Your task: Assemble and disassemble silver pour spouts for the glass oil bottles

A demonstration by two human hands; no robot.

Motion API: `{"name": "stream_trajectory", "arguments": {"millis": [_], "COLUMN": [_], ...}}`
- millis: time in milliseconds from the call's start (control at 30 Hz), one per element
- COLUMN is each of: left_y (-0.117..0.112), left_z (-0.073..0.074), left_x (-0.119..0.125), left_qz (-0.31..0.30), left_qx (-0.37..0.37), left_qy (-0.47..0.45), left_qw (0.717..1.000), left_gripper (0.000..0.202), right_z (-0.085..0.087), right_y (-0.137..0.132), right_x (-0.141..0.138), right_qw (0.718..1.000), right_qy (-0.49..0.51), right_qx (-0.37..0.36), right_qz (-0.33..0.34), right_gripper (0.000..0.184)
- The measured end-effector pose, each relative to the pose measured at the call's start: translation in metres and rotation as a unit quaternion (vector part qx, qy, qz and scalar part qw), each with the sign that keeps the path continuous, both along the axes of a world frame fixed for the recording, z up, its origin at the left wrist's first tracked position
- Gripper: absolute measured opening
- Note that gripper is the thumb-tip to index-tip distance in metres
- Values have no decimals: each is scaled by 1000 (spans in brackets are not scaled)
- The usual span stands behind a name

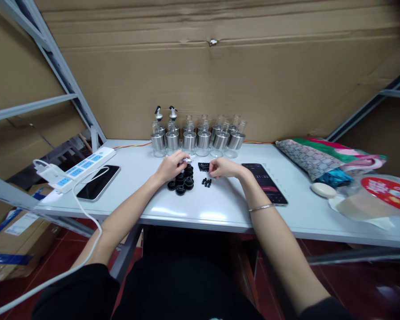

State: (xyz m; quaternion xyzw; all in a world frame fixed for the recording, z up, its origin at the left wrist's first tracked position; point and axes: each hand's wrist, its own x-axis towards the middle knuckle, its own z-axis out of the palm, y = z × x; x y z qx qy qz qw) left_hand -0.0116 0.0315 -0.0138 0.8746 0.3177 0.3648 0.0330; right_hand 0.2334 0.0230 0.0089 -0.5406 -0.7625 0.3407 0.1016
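Note:
My left hand [172, 166] is curled over a small silver pourer part [186, 160], just above a cluster of black round caps [182, 182] on the white table [220, 209]. My right hand [224, 168] rests with fingers bent, pinching at tiny black pieces [206, 182]; what is in its fingertips is too small to make out. A small black stack of parts [203, 166] lies between the two hands. Behind them stand several glass and steel oil bottles [196, 140], two of which carry spouts.
A dark phone [266, 183] lies by my right wrist, another phone [98, 182] and a white power strip [76, 170] with a cable at the left. Folded cloths [320, 158], a white oval object [324, 190] and plastic bags [376, 198] sit at the right. Cardboard backs the table.

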Motion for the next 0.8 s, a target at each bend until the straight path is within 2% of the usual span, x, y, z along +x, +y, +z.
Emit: {"name": "stream_trajectory", "arguments": {"millis": [133, 333, 567, 800], "left_y": [-1, -1, -1, -1], "left_z": [1, 1, 1, 0], "left_x": [0, 0, 0, 0], "left_qz": [5, 4, 10, 9], "left_qx": [-4, -4, -6, -5], "left_qy": [1, 2, 6, 5], "left_qw": [1000, 1000, 1000, 1000], "left_gripper": [17, 17, 17, 16], "right_z": [-1, -3, 0, 2], "right_y": [1, 3, -1, -4], "right_x": [0, 2, -1, -3], "right_qw": [1000, 1000, 999, 999], "right_qy": [8, -2, -1, 3], "right_qx": [9, -13, -31, -49], "right_qz": [1, 15, 6, -11], "right_gripper": [10, 11, 10, 17]}}
